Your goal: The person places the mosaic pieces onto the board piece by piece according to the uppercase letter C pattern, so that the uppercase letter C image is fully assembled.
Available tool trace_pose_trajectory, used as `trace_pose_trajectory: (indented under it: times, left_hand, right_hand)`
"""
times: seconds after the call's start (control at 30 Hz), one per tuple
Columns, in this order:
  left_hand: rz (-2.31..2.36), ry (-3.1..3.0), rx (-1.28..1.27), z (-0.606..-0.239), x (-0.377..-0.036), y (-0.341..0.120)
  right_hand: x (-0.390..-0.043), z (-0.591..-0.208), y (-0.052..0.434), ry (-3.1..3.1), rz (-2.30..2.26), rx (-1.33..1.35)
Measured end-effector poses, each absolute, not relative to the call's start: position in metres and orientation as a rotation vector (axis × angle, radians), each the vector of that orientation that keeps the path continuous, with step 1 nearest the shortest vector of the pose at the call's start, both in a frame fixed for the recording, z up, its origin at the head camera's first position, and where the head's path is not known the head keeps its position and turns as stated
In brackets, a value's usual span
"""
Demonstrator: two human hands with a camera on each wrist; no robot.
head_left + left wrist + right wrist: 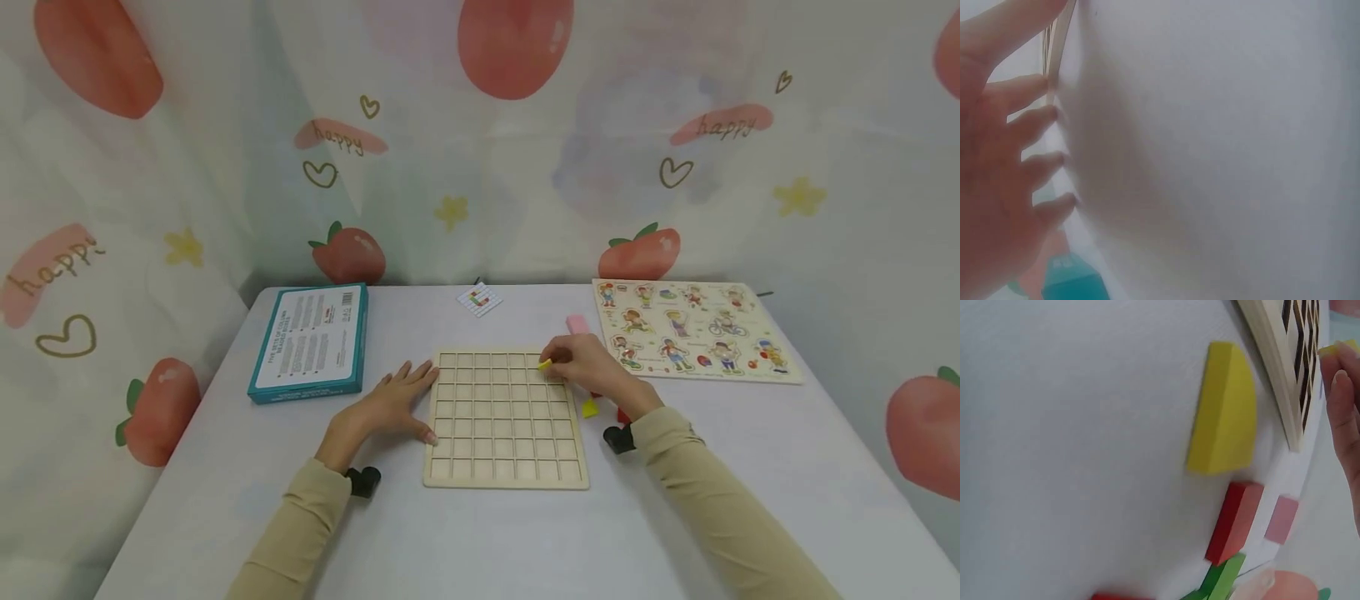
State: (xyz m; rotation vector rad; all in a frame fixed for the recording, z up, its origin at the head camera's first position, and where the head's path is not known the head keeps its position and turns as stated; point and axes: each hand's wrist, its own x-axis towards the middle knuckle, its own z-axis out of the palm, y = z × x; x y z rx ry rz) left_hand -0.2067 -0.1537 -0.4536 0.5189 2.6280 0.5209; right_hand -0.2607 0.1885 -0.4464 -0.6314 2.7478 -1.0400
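Over grid board (504,421), pinched yellow piece (544,364)

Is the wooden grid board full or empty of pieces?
Nearly empty: the wooden grid board shows bare cells. Only the right hand pinches a yellow piece over its top right cells.

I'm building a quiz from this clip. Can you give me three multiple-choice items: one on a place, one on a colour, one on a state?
1. Where is the teal box?
A. left of the grid board
B. on the picture puzzle
C. under the board

2. What colour is the small piece in the right hand?
A. blue
B. yellow
C. black

3. How does the left hand lie?
A. clenched in the air
B. flat against the grid board edge
C. gripping the box

Answers: A, the box sits left of the board; B, the pinched piece is yellow; B, straight fingers rest at the board's left edge.
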Motion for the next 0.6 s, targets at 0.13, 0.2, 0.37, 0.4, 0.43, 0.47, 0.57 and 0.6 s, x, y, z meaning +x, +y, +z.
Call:
trace_pose_trajectory:
  times: [0.13, 0.2, 0.37, 0.4, 0.43, 0.47, 0.57, 0.6]
  left_hand:
    - [0.529, 2.636, 0.524, -0.454, -0.207, -0.155]
    - [0.534, 2.636, 0.522, -0.454, -0.207, -0.156]
    - [0.53, 2.637, 0.515, -0.454, -0.206, -0.156]
    - [0.532, 2.638, 0.517, -0.453, -0.206, -0.157]
    - [0.529, 2.638, 0.518, -0.453, -0.206, -0.157]
    - [0.533, 2.637, 0.519, -0.453, -0.206, -0.156]
    - [0.53, 2.631, 0.517, -0.453, -0.206, -0.155]
    - [0.538, 2.629, 0.516, -0.453, -0.206, -0.155]
  right_hand:
    - [-0.265, -0.447, 0.178, 2.758, -0.973, -0.723]
    - [-0.266, -0.448, 0.173, 2.749, -0.956, -0.758]
    - [-0.268, -0.448, 0.16, 2.742, -0.931, -0.849]
    - [-0.269, -0.448, 0.158, 2.746, -0.932, -0.855]
    - [-0.269, -0.448, 0.156, 2.747, -0.936, -0.855]
    - [-0.27, -0.448, 0.155, 2.748, -0.941, -0.858]
    - [-0.271, -0.449, 0.151, 2.744, -0.945, -0.865]
    - [-0.271, -0.45, 0.15, 2.745, -0.939, -0.865]
